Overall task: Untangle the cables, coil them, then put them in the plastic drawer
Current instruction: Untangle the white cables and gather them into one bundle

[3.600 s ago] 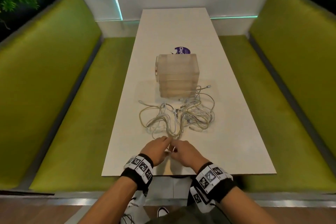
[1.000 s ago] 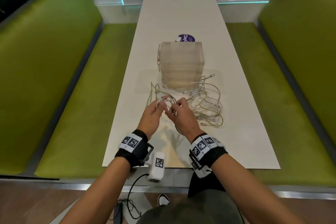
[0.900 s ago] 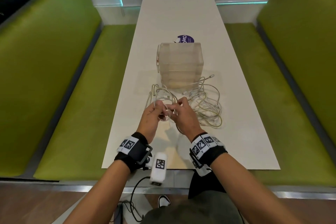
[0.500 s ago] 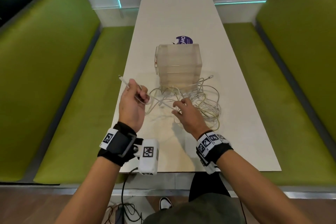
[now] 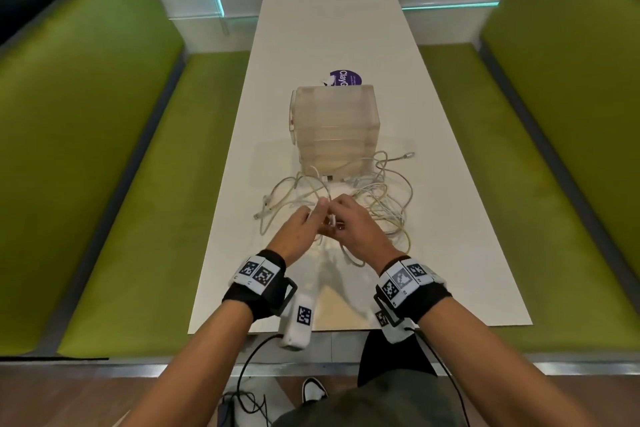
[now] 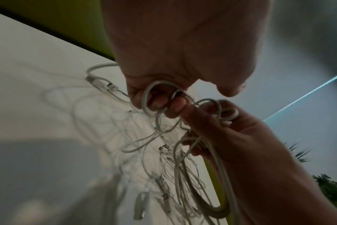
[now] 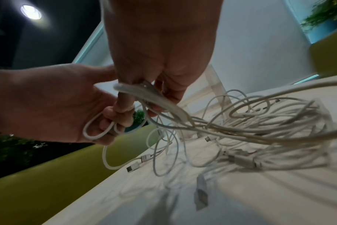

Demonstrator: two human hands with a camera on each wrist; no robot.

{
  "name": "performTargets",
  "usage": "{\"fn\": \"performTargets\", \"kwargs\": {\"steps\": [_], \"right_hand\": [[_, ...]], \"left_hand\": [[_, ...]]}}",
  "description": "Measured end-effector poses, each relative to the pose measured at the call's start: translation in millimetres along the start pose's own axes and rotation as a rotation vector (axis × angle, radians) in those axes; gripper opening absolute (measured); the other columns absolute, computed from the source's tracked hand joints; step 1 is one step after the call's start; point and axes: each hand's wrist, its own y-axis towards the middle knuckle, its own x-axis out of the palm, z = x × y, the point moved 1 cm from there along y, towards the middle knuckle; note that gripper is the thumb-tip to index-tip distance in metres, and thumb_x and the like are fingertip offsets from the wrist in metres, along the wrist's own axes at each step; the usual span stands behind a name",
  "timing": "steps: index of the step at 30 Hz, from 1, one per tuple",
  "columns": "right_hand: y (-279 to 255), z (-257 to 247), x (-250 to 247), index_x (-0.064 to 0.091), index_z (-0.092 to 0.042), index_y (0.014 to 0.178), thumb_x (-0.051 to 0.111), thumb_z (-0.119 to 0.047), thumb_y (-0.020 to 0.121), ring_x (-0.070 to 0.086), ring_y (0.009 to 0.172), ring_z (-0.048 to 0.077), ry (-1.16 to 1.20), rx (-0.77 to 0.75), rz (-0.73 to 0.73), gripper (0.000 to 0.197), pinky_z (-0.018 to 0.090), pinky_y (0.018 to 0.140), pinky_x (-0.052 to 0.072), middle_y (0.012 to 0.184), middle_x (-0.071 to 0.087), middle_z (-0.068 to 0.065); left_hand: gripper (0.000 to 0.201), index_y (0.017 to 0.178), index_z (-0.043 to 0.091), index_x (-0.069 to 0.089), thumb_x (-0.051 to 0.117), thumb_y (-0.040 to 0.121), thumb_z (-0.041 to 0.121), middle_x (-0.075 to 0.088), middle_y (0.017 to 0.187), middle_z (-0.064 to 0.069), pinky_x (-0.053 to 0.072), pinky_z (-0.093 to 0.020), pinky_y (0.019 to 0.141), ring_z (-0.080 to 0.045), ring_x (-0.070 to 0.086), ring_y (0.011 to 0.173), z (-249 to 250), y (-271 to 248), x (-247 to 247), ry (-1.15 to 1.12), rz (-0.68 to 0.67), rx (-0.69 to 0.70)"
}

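A tangle of white cables [image 5: 381, 204] lies on the white table [image 5: 450, 253] just in front of the translucent plastic drawer unit [image 5: 334, 128]. Both hands meet above the near left part of the tangle. My left hand [image 5: 311, 220] has its fingers curled round a small loop of one white cable [image 6: 154, 97], and the same loop [image 7: 98, 130] shows in the right wrist view. My right hand [image 5: 343, 217] pinches a bundle of cable strands [image 7: 144, 92] that trail down into the pile. Loose plugs [image 7: 137, 162] hang below the hands.
A purple round sticker [image 5: 346, 78] lies on the table behind the drawer unit. Green bench seats [image 5: 138, 218] run along both long sides of the table. The table's near edge [image 5: 346, 328] is just behind my wrists.
Half a second ago my left hand was out to the left, pulling a cable end away. It has come back to the middle beside the right hand, which has lifted off the pile.
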Motion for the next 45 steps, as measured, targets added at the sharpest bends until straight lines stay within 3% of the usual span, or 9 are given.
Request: {"fn": "performTargets", "kwargs": {"steps": [11,15,24,28,32,34,37,41,45], "right_hand": [[-0.4,1.4,5.5,0.061,-0.011,0.102,0.081,-0.029,0.071,0.049,0.076,0.01,-0.006,0.102,-0.057,0.041,0.015,0.072,0.04,0.096,0.045,-0.008],[-1.3,7.4,4.1,0.053,-0.016,0.1,0.067,-0.025,0.085,0.055,0.08,0.021,-0.16,0.202,-0.048,0.023,0.035,0.076,0.048,0.101,0.046,-0.001],[-8.6,29.4,-3.1,0.053,-0.015,0.101,0.056,-0.017,0.092,0.051,0.086,0.018,-0.246,0.192,0.027,0.01,0.028,0.065,0.04,0.106,0.047,0.0],[-4.5,26.2,-2.4,0.057,-0.01,0.105,0.052,-0.024,0.096,0.045,0.087,0.013,-0.214,0.144,0.003,0.017,0.025,0.069,0.033,0.103,0.047,0.0],[-4.4,23.7,-1.8,0.058,-0.009,0.106,0.05,-0.028,0.098,0.043,0.086,0.011,-0.172,0.165,0.008,0.022,0.023,0.071,0.031,0.101,0.042,-0.004],[-5.5,24.2,-3.8,0.058,-0.01,0.104,0.05,-0.028,0.097,0.045,0.081,0.01,-0.149,0.182,0.008,0.02,0.023,0.071,0.031,0.101,0.043,-0.004],[-6.5,23.5,-7.1,0.057,-0.011,0.101,0.051,-0.028,0.097,0.047,0.074,0.007,-0.12,0.18,0.023,0.018,0.025,0.069,0.033,0.098,0.044,-0.003],[-6.8,14.5,-10.1,0.058,-0.01,0.103,0.056,-0.022,0.09,0.049,0.078,0.011,-0.097,0.15,0.003,0.018,0.013,0.066,0.036,0.099,0.044,-0.001],[-7.6,9.1,-7.2,0.058,-0.013,0.107,0.053,0.002,0.078,0.05,0.085,0.016,-0.094,0.141,-0.028,0.033,0.021,0.073,0.042,0.101,0.044,-0.003]], "left_hand": [[0.025,0.089,0.013,0.047,0.033,0.102,0.029,0.056,0.075,0.003,0.035,-0.031,0.06,-0.018,0.052,0.069,6.5,0.9,-13.3,0.343,-0.001,0.156],[0.024,0.086,0.01,0.036,0.028,0.103,0.025,0.044,0.063,0.0,0.027,-0.034,0.053,-0.018,0.041,0.053,9.8,-8.3,-15.3,0.454,0.25,0.295],[0.026,0.086,0.01,0.045,0.028,0.103,0.018,0.057,0.078,-0.009,0.035,-0.031,0.063,-0.025,0.049,0.073,29.9,-14.2,-78.1,0.051,0.766,0.354],[0.026,0.088,0.009,0.05,0.03,0.103,0.016,0.067,0.082,0.003,0.047,-0.028,0.089,-0.017,0.062,0.1,34.4,-17.6,-75.6,-0.562,0.581,0.164],[0.033,0.069,0.013,0.041,0.037,0.102,0.017,0.041,0.049,0.001,0.057,-0.034,0.065,-0.019,0.062,0.054,44.1,-23.5,-46.6,-1.135,0.273,-0.059],[0.032,0.069,0.017,0.039,0.042,0.1,0.022,0.033,0.046,0.007,0.038,-0.019,0.039,-0.007,0.035,0.033,41.2,-22.7,-34.5,-1.069,0.169,-0.11],[0.029,0.071,0.022,0.041,0.056,0.094,0.032,0.029,0.054,0.006,0.015,-0.017,0.036,-0.006,0.019,0.035,29.6,-16.4,-22.7,-0.777,0.041,-0.094],[0.052,0.107,0.021,0.049,0.071,0.076,0.056,0.046,0.079,0.007,0.033,-0.024,0.052,-0.008,0.045,0.064,20.0,-14.3,-1.5,0.076,-0.077,-0.024],[0.051,0.123,0.013,0.045,0.057,0.089,0.049,0.064,0.111,-0.005,0.045,-0.029,0.072,-0.02,0.062,0.095,16.6,-9.8,12.0,0.292,-0.179,0.08]]}}
